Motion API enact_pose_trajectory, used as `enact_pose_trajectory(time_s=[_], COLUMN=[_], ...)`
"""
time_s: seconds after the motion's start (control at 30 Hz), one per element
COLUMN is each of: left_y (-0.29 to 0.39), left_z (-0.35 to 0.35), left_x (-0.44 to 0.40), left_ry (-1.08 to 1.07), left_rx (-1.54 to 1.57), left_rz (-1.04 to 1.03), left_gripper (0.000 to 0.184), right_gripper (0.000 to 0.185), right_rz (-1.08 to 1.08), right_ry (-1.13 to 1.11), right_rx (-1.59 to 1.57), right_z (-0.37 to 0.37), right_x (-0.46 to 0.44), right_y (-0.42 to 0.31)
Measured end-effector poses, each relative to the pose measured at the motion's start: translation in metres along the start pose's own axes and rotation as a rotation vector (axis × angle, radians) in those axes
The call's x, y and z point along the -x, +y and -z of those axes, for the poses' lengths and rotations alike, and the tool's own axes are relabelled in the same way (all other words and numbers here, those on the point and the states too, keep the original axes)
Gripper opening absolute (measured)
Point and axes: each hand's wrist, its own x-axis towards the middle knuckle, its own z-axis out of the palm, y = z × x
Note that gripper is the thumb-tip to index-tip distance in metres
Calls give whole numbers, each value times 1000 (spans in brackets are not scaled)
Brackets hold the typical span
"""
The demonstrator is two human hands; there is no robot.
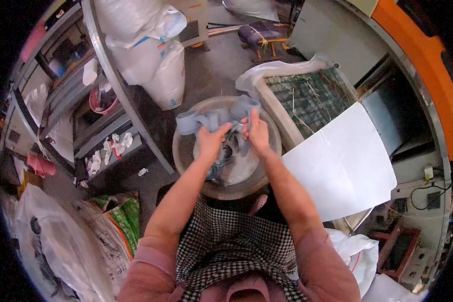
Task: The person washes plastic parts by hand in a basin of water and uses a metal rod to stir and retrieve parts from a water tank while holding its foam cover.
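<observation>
Over a round, translucent tub [186,173] in the middle of the view, both hands hold grey plastic-looking parts. My left hand [212,141] is closed on a grey part [190,122] that sticks out to the left of the fingers. Thumb up, my right hand [255,133] grips another grey part [244,105] at the upper right of the tub. The fingertips of the two hands are close together. Some darker round pieces [225,153] lie in the tub below the hands. Motion blur hides whether the two grey parts are joined.
A metal shelf [126,95] stands at left, with white sacks [168,75] behind. To the right are a bin with green mesh [312,95] and a large white sheet [345,163]. A low stool [264,38] is at the back, a plastic bag [60,246] at lower left.
</observation>
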Motion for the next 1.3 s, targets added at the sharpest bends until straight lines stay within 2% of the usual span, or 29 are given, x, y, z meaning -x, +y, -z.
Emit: enact_pose_trajectory(time_s=[0.03, 0.1, 0.13, 0.23, 0.3, 0.33, 0.4, 0.43, 0.47, 0.5, 0.53, 0.57, 0.6, 0.63, 0.67, 0.7, 0.73, 0.77, 0.8, 0.87, 0.9, 0.93, 1.03, 1.07, 1.1, 1.13, 1.17, 1.23, 1.3], left_y=[-8, -19, -10, 2, -5, -8, -14, -24, -36, -31, -27, -21, -12, -18, -32, -32, -29, -33, -35, -38, -32, -28, -25, -24, -16, -12, -16, -24, -27], left_z=[-3, -14, -18, -23, -21, -19, -15, -11, -7, -8, -9, -8, -9, -8, -4, -3, -5, -4, -3, 0, 1, 0, 2, 3, 1, -1, 0, 5, 5], left_x=[4, 10, 17, 32, 28, 25, 19, 14, 8, 9, 10, 13, 16, 16, 18, 24, 32, 32, 31, 29, 27, 26, 29, 32, 35, 34, 32, 30, 31], left_ry=[-75, -166, -172, -259, -538, -543, -445, -446, -401, -348, -349, -374, -395, -398, -387, -373, -282, -291, -320, -349, -355, -361, -413, -424, -537, -639, -641, -649, -656], left_rx=[-126, -241, -245, -149, 40, 38, -245, -241, -508, -777, -781, -1035, -1290, -1296, -1306, -1303, -1392, -1395, -1324, -1253, -1256, -1258, -1275, -1278, -1328, -1363, -1364, -1231, -1226], left_rz=[-46, -69, -68, -35, -122, -119, -261, -262, -383, -501, -504, -458, -410, -420, -668, -913, -1116, -1118, -1113, -1110, -1179, -1244, -1172, -1152, -916, -681, -670, -883, -820], left_gripper=[38, 38, 38, 38, 42, 42, 43, 43, 45, 48, 48, 49, 51, 51, 53, 57, 61, 61, 63, 66, 68, 69, 61, 61, 48, 36, 36, 35, 36], right_gripper=[53, 53, 53, 50, 49, 48, 44, 40, 40, 35, 34, 34, 35, 37, 30, 30, 28, 28, 30, 32, 34, 35, 42, 44, 44, 44, 44, 39, 32], right_rz=[-2, -139, -118, -130, -182, -242, -281, -316, -313, -28, 264, 263, 518, 779, 778, 782, 831, 871, 794, 833, 882, 866, 753, 894, 879, 695, 512, 517, 368], right_ry=[2, 56, -9, -16, 2, 16, 11, -2, -3, 188, 369, 373, 380, 386, 163, 170, 46, -82, -196, -217, -241, -325, -355, -219, -225, -266, -306, -245, -319], right_rx=[-7, -290, -297, -382, -442, -501, -524, -543, -541, 100, 738, 730, 794, 854, 700, 700, 861, 1020, 943, 1030, 1121, 1048, 867, 901, 899, 827, 753, 697, 868], right_z=[-7, -14, -9, 4, 8, 10, 14, 16, 22, 32, 39, 45, 46, 44, 38, 35, 31, 31, 33, 41, 44, 46, 31, 33, 31, 27, 24, 30, 36], right_x=[-1, -4, -5, -6, -8, -7, -11, -15, -20, -25, -26, -26, -21, -14, -3, -2, 1, 4, 1, 2, 0, -2, -1, -14, -10, -4, -2, -16, -30], right_y=[2, 2, 0, 2, 6, 9, 12, 12, 10, 6, 3, 3, -10, -28, -42, -41, -39, -36, -38, -42, -47, -49, -21, 7, 5, -7, -12, 6, 18])
